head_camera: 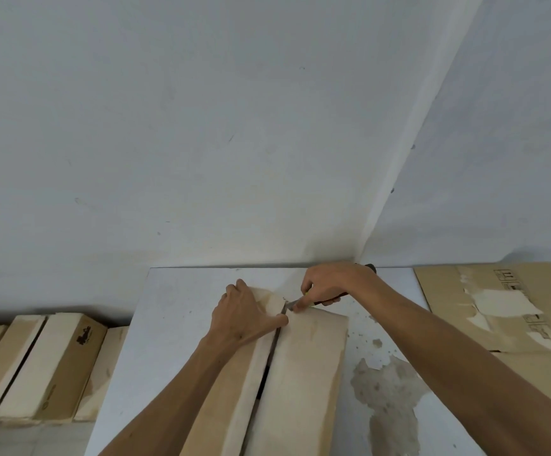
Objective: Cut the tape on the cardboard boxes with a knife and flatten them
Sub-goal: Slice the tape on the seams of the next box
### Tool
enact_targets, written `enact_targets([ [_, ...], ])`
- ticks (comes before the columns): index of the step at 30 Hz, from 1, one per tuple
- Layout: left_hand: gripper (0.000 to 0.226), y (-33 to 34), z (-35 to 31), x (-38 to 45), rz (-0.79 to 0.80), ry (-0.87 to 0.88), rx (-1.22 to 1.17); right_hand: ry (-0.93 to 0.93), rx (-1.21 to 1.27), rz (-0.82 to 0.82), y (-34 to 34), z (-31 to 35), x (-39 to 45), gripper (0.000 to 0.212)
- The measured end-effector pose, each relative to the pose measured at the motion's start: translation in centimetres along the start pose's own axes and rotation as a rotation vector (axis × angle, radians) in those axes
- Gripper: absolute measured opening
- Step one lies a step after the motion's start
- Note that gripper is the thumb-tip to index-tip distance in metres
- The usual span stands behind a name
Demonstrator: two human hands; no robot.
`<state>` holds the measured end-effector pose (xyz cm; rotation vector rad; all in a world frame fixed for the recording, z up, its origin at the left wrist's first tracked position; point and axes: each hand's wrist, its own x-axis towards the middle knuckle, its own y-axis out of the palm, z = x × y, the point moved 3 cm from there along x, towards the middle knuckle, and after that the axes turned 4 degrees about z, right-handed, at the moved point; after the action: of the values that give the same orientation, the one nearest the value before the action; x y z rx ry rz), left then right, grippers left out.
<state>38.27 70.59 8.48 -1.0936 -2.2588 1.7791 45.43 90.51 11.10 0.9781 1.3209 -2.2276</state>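
Tape-cutting step: right hand [325,286] gripping knife [295,303] at seam's 12 o'clock end; left hand [242,315], fingers straight, pressing box [303,373]; next, blade drawn toward 6 o'clock.

table [175,307]: white, stained | on it: cardboard box [310,363], flattened cardboard [498,304]

Left hand [246,319] flat, right hand [328,286] clenched.

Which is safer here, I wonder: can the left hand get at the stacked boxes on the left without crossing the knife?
Probably yes: the left hand sits left of the knife, and the boxes lie further left with nothing between.
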Motion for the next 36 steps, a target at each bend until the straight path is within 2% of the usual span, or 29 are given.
enact_targets([
  [4,0.103,0.0,-0.1,0.0,-0.005,0.008,0.006,-0.011,0.147,0.037,0.6,-0.1,0.4,0.051],
  [14,0.103,-0.1,0.0,-0.1,0.007,0.025,-0.001,-0.042,0.083,-0.086,1.4,0.3,1.8,0.050],
  [20,0.104,-0.4,0.1,-0.1,0.049,0.042,0.003,-0.047,0.139,0.079,0.7,0.5,1.3,0.042],
  [27,0.104,-0.9,0.1,-0.6,0.078,0.074,0.009,-0.065,0.183,0.025,1.2,0.0,1.5,0.040],
  [29,0.114,-0.7,-0.8,-1.2,0.129,0.106,-0.005,-0.058,0.204,-0.111,0.6,-0.6,1.8,0.037],
  [31,0.131,0.7,-2.4,-2.5,0.208,0.154,-0.013,-0.022,0.340,-0.251,-1.3,-1.6,1.8,0.034],
  [33,0.138,1.9,-3.3,-3.7,0.192,0.164,-0.029,0.001,0.383,-0.197,-3.4,-1.9,1.4,0.034],
  [36,0.135,1.6,-2.4,-2.8,0.131,0.120,-0.046,0.124,0.260,-0.178,-4.8,-2.7,0.6,0.037],
])
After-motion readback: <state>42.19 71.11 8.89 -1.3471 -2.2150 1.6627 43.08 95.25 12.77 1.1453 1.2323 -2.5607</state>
